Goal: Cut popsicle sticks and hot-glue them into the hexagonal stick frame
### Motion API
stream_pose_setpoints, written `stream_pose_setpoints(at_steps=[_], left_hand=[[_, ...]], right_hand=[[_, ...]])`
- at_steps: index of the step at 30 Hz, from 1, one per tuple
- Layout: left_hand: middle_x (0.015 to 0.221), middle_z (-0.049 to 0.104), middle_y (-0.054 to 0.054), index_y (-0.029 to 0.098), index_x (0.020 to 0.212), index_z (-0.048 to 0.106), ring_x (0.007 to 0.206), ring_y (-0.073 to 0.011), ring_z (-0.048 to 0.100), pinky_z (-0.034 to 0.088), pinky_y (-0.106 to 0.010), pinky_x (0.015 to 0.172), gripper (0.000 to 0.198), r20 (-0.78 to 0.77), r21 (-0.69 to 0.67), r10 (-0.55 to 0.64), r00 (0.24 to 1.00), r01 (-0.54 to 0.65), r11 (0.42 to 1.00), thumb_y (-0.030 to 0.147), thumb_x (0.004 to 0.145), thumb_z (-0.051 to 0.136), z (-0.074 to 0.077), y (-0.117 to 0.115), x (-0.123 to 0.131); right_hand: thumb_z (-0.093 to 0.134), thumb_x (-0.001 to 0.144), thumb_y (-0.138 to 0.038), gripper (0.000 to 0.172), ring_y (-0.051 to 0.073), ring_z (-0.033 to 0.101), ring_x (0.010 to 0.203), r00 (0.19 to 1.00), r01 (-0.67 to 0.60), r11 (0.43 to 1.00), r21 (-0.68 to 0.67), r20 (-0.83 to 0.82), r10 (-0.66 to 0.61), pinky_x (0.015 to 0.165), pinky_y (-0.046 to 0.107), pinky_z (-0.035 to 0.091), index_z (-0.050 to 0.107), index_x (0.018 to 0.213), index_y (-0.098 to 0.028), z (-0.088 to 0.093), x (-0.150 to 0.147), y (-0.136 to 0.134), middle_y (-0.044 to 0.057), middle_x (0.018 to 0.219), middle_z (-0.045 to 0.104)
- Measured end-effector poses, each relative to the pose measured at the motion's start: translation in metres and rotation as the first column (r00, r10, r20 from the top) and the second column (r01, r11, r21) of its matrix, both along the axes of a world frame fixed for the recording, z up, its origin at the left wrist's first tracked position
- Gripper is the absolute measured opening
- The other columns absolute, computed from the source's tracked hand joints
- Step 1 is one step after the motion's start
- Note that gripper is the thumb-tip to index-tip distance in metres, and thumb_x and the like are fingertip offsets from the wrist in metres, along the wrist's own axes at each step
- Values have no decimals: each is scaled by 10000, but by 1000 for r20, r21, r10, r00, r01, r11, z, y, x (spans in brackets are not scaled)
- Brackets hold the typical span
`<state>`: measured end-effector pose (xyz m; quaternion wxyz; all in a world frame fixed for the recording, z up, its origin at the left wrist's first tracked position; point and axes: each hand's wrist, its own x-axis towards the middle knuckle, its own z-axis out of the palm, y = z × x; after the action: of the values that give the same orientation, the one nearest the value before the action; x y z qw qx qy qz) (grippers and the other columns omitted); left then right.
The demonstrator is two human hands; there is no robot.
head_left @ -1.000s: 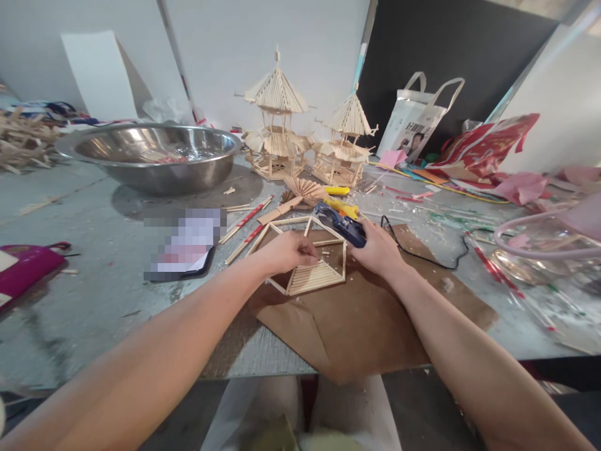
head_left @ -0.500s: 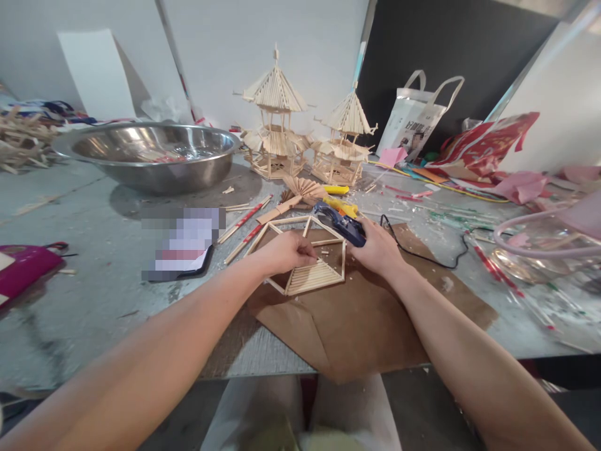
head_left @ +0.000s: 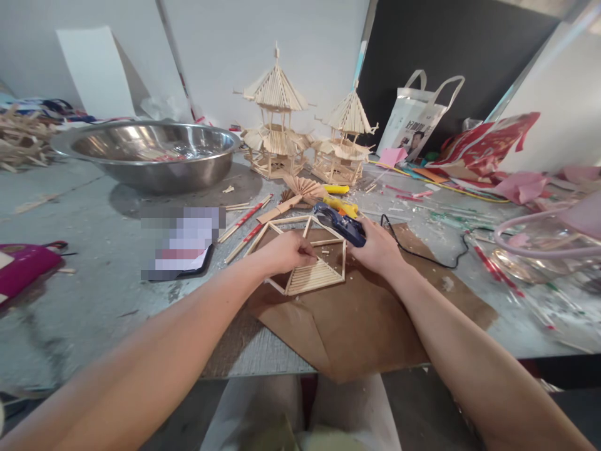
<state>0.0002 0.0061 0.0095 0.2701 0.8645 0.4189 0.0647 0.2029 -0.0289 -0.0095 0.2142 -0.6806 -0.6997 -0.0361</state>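
Note:
A many-sided frame of thin wooden sticks (head_left: 344, 262) lies flat on brown paper (head_left: 361, 326), divided by spokes. One triangular section, nearest me, is filled with a row of sticks (head_left: 313, 279). My left hand (head_left: 288, 252) reaches over the frame, fingertips pinched at the peak of that section; what they hold is too small to tell. My right hand (head_left: 378, 245) is closed around a dark blue glue gun (head_left: 340, 224) at the frame's right edge. A short stick piece (head_left: 325, 252) lies inside the frame.
Two stick-built pagodas (head_left: 278, 134) stand at the back. A steel basin (head_left: 154, 160) and a phone (head_left: 185, 241) are to the left. A folded paper fan (head_left: 305, 190), a yellow-handled tool (head_left: 345, 207) and a black cord (head_left: 436, 264) lie nearby. A white bag (head_left: 413, 122) stands back right.

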Motion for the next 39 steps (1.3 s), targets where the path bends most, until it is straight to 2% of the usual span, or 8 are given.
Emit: stream_pose_setpoints(at_steps=[15, 21, 26, 30, 33, 36, 39], left_hand=[[719, 671, -48, 138, 820, 684, 640, -146, 559, 369, -209, 590, 288, -61, 28, 36, 998, -34, 999, 319, 663, 522, 2, -3, 2], [805, 679, -51, 154, 847, 681, 691, -144, 572, 374, -204, 636, 284, -90, 51, -20, 996, 25, 998, 295, 689, 492, 4, -4, 3], [820, 678, -37, 160, 847, 678, 715, -142, 578, 378, -202, 661, 281, -81, 6, -52, 995, 52, 999, 304, 678, 506, 3, -2, 1], [782, 670, -29, 157, 811, 670, 697, -139, 569, 382, -211, 656, 271, -9, -8, -11, 1000, 11, 1000, 321, 660, 517, 3, 0, -1], [713, 644, -6, 158, 766, 648, 643, -121, 538, 379, -216, 615, 262, 133, 13, 103, 986, -106, 994, 357, 665, 511, 4, 0, -3], [619, 586, 20, 151, 723, 608, 528, -78, 472, 352, -197, 522, 257, 356, -77, 222, 908, -208, 975, 385, 669, 517, 5, -2, -2], [540, 512, 38, 138, 679, 535, 380, -29, 344, 265, -178, 401, 227, 533, -254, 290, 795, -177, 951, 361, 698, 500, 5, -6, 1]], right_hand=[[506, 635, -325, 416, 252, 546, 827, 1000, -10, 1000, 20, 14, 10, 681, 352, 419, 480, 1027, -190, -3, 1, 1, 83, 923, 599], [504, 649, -332, 398, 238, 546, 819, 1000, -9, 1000, 23, 22, 8, 673, 337, 416, 481, 1027, -210, -2, 0, 0, 64, 920, 600], [502, 650, -351, 427, 235, 545, 824, 1000, -4, 1000, 9, 17, 4, 680, 334, 416, 469, 1051, -207, -4, 1, 1, 70, 944, 595], [497, 647, -355, 426, 237, 543, 835, 1000, 0, 1000, -2, 3, 0, 692, 337, 416, 473, 1044, -203, -4, 1, 1, 75, 947, 594], [498, 642, -345, 426, 238, 538, 853, 1000, 3, 1000, 3, -25, -3, 709, 338, 413, 474, 1041, -200, -3, 1, 1, 76, 951, 592], [501, 635, -328, 453, 245, 525, 886, 999, 0, 1000, 25, -45, 2, 733, 347, 407, 461, 1066, -192, -2, 0, 0, 86, 981, 578], [504, 620, -307, 507, 267, 506, 917, 999, -28, 997, 67, -33, 30, 756, 374, 396, 432, 1104, -177, -1, -3, -2, 101, 1015, 558]])
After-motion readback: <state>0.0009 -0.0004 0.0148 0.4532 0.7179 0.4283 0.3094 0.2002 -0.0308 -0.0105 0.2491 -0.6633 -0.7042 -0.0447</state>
